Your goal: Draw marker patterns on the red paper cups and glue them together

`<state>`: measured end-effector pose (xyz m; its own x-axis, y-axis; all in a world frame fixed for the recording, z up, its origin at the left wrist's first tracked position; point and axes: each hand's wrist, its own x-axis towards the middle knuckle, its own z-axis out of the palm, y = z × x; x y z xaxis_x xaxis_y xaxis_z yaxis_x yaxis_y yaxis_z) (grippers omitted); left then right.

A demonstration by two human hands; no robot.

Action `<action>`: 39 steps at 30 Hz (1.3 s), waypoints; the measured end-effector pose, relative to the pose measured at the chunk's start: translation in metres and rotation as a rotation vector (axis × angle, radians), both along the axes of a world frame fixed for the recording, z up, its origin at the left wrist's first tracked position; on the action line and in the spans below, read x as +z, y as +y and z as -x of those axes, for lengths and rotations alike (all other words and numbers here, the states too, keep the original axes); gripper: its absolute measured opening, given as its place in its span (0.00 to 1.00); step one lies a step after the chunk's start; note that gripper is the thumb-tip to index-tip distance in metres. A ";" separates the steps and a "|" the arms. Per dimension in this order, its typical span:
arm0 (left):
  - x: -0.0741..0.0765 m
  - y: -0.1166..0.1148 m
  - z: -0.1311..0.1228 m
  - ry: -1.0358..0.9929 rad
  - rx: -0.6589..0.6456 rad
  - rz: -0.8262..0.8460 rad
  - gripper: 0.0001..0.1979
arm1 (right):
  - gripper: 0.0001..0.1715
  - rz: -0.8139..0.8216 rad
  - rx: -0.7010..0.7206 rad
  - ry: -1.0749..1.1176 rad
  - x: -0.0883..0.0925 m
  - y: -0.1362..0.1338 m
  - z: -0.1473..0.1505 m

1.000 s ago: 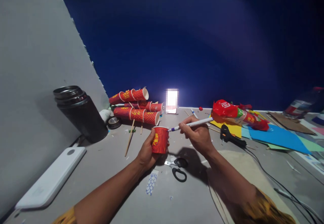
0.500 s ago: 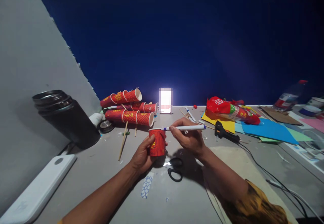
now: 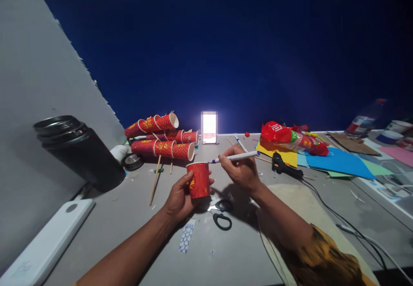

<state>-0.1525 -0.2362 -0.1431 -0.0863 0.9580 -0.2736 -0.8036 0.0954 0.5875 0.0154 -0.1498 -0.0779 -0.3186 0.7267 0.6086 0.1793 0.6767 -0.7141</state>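
Observation:
A red paper cup (image 3: 198, 181) with yellow marks and a pale rim is held upright by my left hand (image 3: 181, 194), thumb on the near side and fingertips showing at its right. My right hand (image 3: 240, 168) pinches a white marker (image 3: 235, 156) with purple-blue ends, its tip close to the cup's rim on the right; whether it touches I cannot tell. Below the cup lie black-handled scissors (image 3: 222, 221), their blades partly hidden by the left hand. A paper strip with a blue scale pattern (image 3: 186, 237) rests near my left wrist.
Stacked red paper cups (image 3: 174, 149) lie at the back left, beside a black flask (image 3: 80, 156) and a white power bank (image 3: 48, 243). On the right are a glue gun (image 3: 285, 166), a red packet (image 3: 292, 138), coloured paper (image 3: 335, 163) and a trailing cable (image 3: 342, 215).
The cup has turned slightly in my left hand. The marker now slants more, its tip lower than its back end and a little apart from where it lay against the rim.

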 end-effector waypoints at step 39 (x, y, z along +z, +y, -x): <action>0.000 0.001 0.001 -0.003 -0.019 0.017 0.18 | 0.13 0.048 0.078 0.013 -0.010 0.005 0.007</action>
